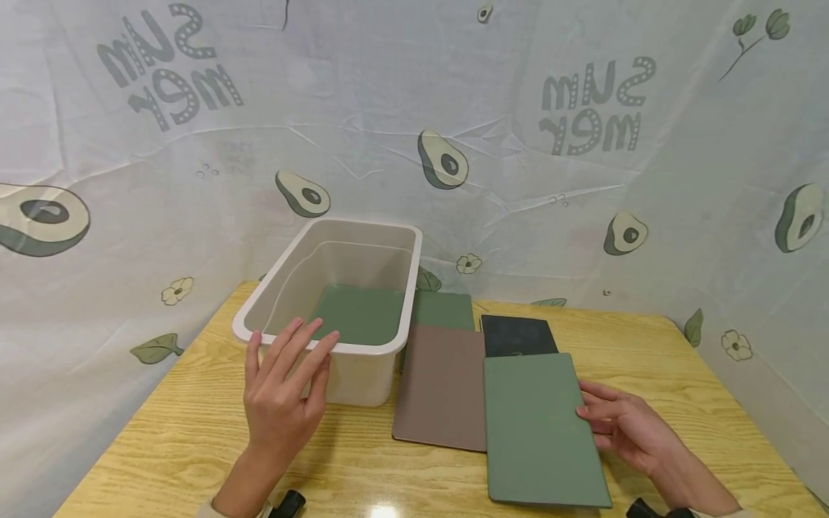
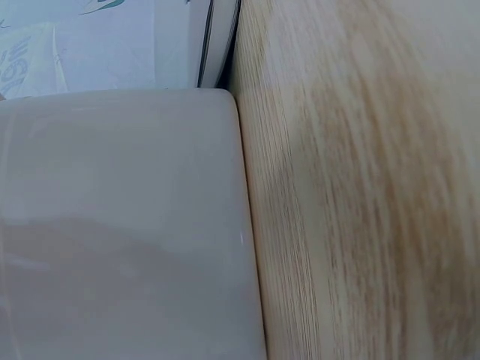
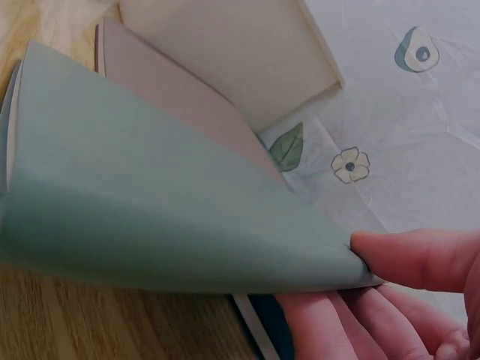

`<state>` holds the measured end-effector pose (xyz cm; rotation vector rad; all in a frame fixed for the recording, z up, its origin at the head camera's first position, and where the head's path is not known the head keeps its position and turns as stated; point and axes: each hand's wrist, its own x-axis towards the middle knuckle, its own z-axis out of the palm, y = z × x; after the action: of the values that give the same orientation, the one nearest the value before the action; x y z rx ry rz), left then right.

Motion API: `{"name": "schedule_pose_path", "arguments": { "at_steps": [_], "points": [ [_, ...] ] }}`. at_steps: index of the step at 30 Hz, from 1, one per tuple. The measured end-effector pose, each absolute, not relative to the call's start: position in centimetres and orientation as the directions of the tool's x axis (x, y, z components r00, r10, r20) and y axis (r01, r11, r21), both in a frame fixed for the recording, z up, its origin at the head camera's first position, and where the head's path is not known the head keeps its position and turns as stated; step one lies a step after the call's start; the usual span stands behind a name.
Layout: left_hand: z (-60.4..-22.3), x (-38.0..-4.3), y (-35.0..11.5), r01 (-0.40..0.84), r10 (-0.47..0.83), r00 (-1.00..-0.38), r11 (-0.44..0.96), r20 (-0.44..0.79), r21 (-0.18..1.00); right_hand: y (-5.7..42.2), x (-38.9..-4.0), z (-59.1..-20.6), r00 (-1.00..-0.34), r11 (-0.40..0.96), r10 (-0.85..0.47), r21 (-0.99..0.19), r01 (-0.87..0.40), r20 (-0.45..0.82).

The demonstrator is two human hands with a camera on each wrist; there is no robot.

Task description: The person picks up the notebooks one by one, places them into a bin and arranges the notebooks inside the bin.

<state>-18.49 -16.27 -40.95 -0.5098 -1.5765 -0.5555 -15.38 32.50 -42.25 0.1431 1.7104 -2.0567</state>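
Observation:
Between thumb and fingers, my right hand (image 1: pixel 624 428) pinches the right edge of a green notebook (image 1: pixel 544 432), which is tilted off the table in the right wrist view, thumb on the cover and fingers beneath. My left hand (image 1: pixel 285 388) rests its fingers, fairly straight, on the near rim of a beige plastic bin (image 1: pixel 363 378). Inside the bin a green notebook (image 1: pixel 359 313) lies flat on the bottom. A brown notebook (image 1: pixel 443 388) lies right of the bin, and a black notebook (image 1: pixel 518 335) lies partly hidden behind the held one.
Another green notebook (image 1: pixel 443 309) sticks out behind the brown one, close against the bin's right side. Everything stands on a wood-grain table (image 1: pixel 363 467). A pale cloth (image 1: pixel 388 86) printed with avocados hangs behind it.

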Motion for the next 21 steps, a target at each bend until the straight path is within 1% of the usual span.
{"name": "schedule_pose_path", "arguments": {
  "at_steps": [3, 14, 21],
  "points": [
    [-40.9, -18.5, -16.3, 0.623, -0.003, -0.074, 0.781, 0.997, 0.048, 32.2, -15.5, -41.9, -0.896, -0.127, -0.254, -0.906, 0.403, -0.363],
    [-41.0, -18.4, -16.2, 0.626, -0.003, -0.084, 0.778, 0.996, 0.055, 32.3, -15.9, -40.4, -0.92, -0.152, -0.232, -0.923, 0.354, -0.315],
    [-41.0, -18.5, -16.2, 0.627, -0.007, -0.079, 0.777, 0.997, 0.055, 32.0, -16.0, -39.2, -0.934, -0.133, -0.159, -0.93, 0.342, -0.321]
  ]
}}
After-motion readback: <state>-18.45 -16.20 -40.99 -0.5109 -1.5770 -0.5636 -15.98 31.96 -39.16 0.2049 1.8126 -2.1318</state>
